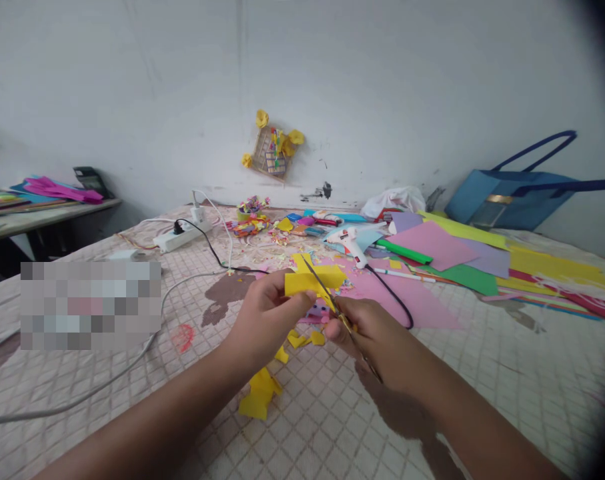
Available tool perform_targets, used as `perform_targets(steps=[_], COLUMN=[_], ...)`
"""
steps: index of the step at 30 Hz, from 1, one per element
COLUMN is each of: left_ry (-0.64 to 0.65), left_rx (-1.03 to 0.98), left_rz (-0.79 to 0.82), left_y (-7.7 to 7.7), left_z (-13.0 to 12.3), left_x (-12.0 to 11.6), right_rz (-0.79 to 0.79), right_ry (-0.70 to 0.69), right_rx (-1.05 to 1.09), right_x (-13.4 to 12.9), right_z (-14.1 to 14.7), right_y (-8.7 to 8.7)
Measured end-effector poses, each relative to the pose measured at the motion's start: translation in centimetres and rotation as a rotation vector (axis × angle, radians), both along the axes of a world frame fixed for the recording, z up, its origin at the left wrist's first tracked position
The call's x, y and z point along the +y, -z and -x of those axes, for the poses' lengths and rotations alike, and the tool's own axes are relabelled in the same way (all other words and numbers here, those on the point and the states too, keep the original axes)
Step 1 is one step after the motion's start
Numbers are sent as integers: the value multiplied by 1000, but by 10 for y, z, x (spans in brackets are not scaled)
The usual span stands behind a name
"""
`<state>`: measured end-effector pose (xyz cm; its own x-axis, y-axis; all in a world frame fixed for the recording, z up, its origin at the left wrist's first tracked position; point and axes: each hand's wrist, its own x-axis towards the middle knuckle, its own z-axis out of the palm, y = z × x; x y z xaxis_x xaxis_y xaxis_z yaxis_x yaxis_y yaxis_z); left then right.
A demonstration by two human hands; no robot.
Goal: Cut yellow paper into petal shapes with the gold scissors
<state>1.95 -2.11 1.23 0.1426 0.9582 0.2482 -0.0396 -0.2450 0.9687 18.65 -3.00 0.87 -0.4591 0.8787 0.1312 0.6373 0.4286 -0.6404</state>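
A folded piece of yellow paper (315,280) is pinched in my left hand (272,310), between thumb and fingers. My right hand (377,333) is closed round a pair of scissors (339,313). The scissor blades are parted and point up and to the left, across the yellow paper. Several yellow scraps (259,393) lie on the quilted cloth below my hands. Just behind my fingers is a small pink and purple item, mostly hidden.
A white glue gun (349,243) with a black cord rests beyond my right hand. Coloured sheets (432,247) and a blue bag (517,197) are at the right. At the left are a power strip (182,235) and a grey cable (107,381).
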Motion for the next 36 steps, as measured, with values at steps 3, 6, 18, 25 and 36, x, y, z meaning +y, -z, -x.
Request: perform_targets(steps=[3, 6, 18, 25, 36], left_ry=[5, 10, 47, 70, 93], left_rx=[-6, -21, 17, 11, -33], left_rz=[16, 27, 66, 66, 62], left_y=[0, 0, -2, -1, -3], left_z=[-1, -2, -4, -5, -2], left_x=[-1, -2, -4, -4, -1], right_rz=[11, -3, -2, -17, 4], right_ry=[-6, -9, 2, -13, 6], right_rx=[18, 42, 95, 63, 122], right_x=[0, -2, -2, -2, -2], right_z=[0, 1, 2, 3, 1], right_y=[-1, -3, -2, -5, -3])
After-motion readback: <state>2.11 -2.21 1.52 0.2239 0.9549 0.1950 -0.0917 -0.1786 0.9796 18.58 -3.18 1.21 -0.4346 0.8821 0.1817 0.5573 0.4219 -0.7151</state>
